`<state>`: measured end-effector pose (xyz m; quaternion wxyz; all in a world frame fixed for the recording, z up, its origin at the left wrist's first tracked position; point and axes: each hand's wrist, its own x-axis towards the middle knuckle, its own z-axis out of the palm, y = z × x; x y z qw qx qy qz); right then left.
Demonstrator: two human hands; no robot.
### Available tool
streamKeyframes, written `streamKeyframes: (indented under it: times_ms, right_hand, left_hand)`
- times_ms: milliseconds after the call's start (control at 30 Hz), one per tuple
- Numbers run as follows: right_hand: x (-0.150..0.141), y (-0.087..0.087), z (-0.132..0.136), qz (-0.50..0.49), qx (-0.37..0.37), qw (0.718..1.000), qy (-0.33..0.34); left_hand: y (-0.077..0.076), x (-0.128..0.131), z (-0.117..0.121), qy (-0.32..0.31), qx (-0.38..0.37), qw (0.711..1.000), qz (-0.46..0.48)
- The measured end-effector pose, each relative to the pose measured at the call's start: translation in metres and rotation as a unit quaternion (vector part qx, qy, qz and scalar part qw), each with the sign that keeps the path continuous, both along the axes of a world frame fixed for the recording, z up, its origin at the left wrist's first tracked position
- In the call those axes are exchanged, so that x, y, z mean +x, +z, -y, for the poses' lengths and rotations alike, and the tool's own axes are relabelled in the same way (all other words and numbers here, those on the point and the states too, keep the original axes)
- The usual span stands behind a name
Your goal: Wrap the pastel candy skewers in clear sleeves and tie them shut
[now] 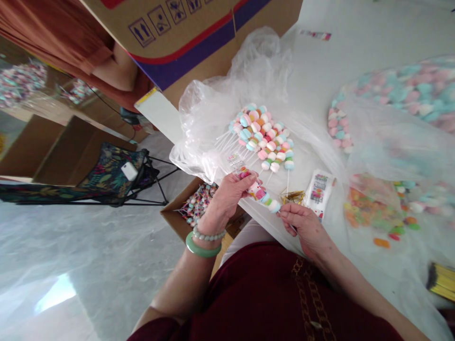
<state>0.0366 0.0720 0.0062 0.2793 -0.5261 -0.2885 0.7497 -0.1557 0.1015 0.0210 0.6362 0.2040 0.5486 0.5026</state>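
Observation:
My left hand (230, 195), with a beaded bracelet and a green bangle at the wrist, grips the upper part of a candy skewer (262, 195). A printed clear wrapper covers its upper part; marshmallows show at the lower end. My right hand (302, 225) pinches that lower end between thumb and fingers, where the stick seems to come out. Just beyond lies a pile of marshmallow skewers (265, 135) on white sticks. Gold twist ties (293, 197) and a stack of printed wrappers (320, 192) rest beside my right hand.
A large cardboard box (199, 42) and crumpled plastic (249, 71) stand behind the pile. To the right are bagged marshmallows (408, 90) and gummy candies (371, 203). Below the table edge sits a box of wrapped skewers (199, 203). A person's arm (119, 71) is at the upper left.

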Motion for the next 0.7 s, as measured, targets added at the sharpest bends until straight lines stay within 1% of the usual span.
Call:
streamKeyframes:
  times_ms: [100, 167, 233, 300, 367, 400, 467, 567, 700]
  right_hand:
    - [0.001, 0.002, -0.002, -0.022, -0.001, 1.000, -0.020]
    - [0.002, 0.003, -0.003, -0.063, -0.029, 0.997, -0.022]
    - [0.004, 0.004, -0.002, -0.126, -0.101, 0.987, 0.005]
    - [0.006, 0.004, 0.000, -0.189, -0.180, 0.964, 0.045]
    - [0.007, 0.004, 0.002, -0.238, -0.225, 0.942, 0.068]
    - [0.006, 0.004, 0.003, -0.255, -0.232, 0.936, 0.067]
    - [0.006, 0.004, 0.004, -0.271, -0.230, 0.933, 0.051]
    - [0.005, 0.003, 0.003, -0.251, -0.212, 0.944, 0.020]
    - [0.005, -0.001, 0.003, -0.201, -0.175, 0.963, 0.022]
  left_hand:
    - [-0.003, 0.004, 0.002, 0.039, 0.032, 0.997, 0.060]
    - [-0.006, 0.008, 0.003, 0.064, 0.051, 0.990, 0.113]
    - [-0.007, 0.011, 0.004, 0.074, 0.050, 0.982, 0.165]
    - [-0.007, 0.014, 0.006, 0.078, 0.038, 0.976, 0.199]
    - [-0.006, 0.016, 0.007, 0.079, 0.024, 0.974, 0.209]
    - [-0.006, 0.016, 0.007, 0.079, 0.019, 0.975, 0.209]
    - [-0.006, 0.016, 0.008, 0.076, 0.016, 0.976, 0.206]
    - [-0.007, 0.016, 0.007, 0.074, 0.039, 0.980, 0.182]
    - [-0.010, 0.018, 0.004, 0.100, 0.087, 0.983, 0.126]
